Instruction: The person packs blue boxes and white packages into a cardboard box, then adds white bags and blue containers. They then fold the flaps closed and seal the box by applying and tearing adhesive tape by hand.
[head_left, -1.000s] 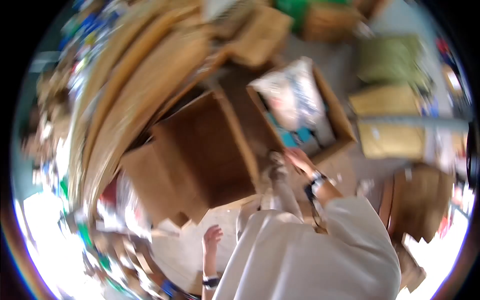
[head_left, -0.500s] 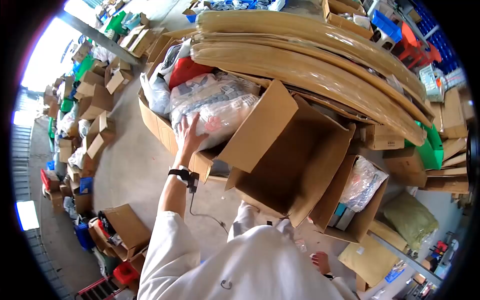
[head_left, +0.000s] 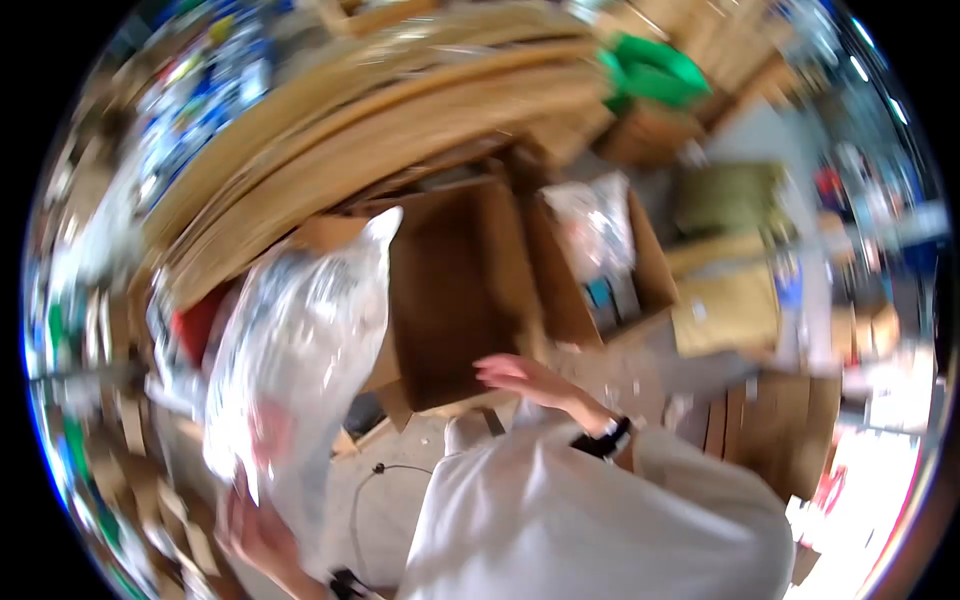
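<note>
A large clear plastic bag (head_left: 300, 340) with pale and grey contents is raised and tilted in front of me on the left. My left hand (head_left: 258, 530) grips its lower end; motion blurs the fingers. My right hand (head_left: 528, 378) is stretched out over the front edge of an open cardboard box (head_left: 445, 300), fingers extended and holding nothing. Behind the bag, something red (head_left: 200, 325) shows in the left-hand carton, which the bag mostly hides.
Long brown cardboard bundles (head_left: 400, 110) lie across the back. Right of the open box stands another carton (head_left: 655, 265) with a plastic-wrapped pack (head_left: 595, 225). An olive sack (head_left: 728, 205) and a tan package (head_left: 725, 310) lie farther right. A thin cable (head_left: 355, 510) hangs near my left wrist.
My left hand has lifted the plastic bag up out of the left carton. My right hand has come from beside my body to the open box. The view has swung to the right.
</note>
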